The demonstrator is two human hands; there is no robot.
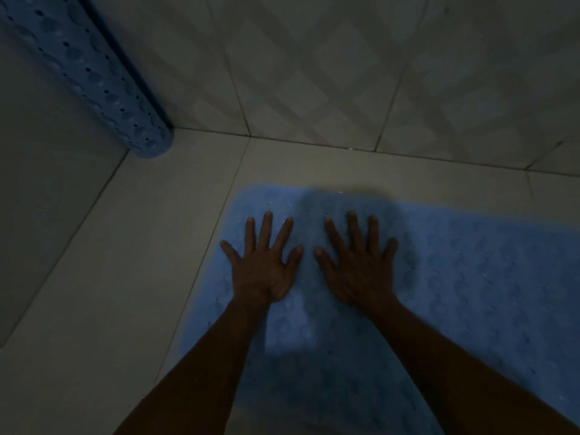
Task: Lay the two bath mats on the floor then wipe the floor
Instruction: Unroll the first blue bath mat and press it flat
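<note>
Bath mat point(455, 293) is lying flat on floor point(110, 277); left hand point(262, 265) and right hand point(357, 268) are pressing it, fingers splayed, grasping nothing. Second mat point(94, 76), rolled, is leaning in the corner.

A flat blue rubber bath mat point(470, 277) is spread on the pale tiled floor point(125, 262), near the patterned tiled wall point(314, 73) behind it. Both hands are laid flat on its left end, the left hand point(263, 265) just beside the right hand point(357, 265). A rolled blue perforated bath mat point(94, 80) is propped in the corner, well apart to the far left.
</note>
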